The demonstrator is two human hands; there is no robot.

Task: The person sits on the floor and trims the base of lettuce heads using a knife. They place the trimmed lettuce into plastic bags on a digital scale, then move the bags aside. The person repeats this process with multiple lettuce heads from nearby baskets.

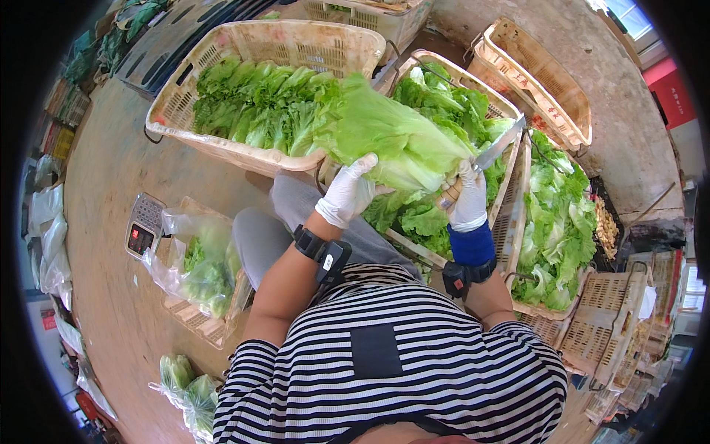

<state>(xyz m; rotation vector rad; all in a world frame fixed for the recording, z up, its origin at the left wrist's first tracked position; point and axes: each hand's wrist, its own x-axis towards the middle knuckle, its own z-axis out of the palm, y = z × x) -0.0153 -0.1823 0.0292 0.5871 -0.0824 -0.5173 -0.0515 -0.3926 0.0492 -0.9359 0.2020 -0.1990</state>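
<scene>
A large head of leaf lettuce (399, 130) lies across both my hands, its stem end towards the right. My left hand (349, 191), in a white glove, supports its near side. In my right hand (468, 197), also gloved, is the wooden handle of a knife (502, 145); the blade points up and away to the right. The fingers of that hand also touch the stem end. Beneath the head stands a plastic crate of loose lettuce (424, 213). Ahead on the left, a white plastic crate (266, 39) holds lettuce heads in a row (255, 105).
A third crate of lettuce (554, 227) stands at the right, near stacked crates (602, 322). At left are a digital scale (145, 225) and a crate with a clear bag of greens (205, 277). Bagged heads (188, 388) lie on the floor. Another crate (538, 77) stands by the wall.
</scene>
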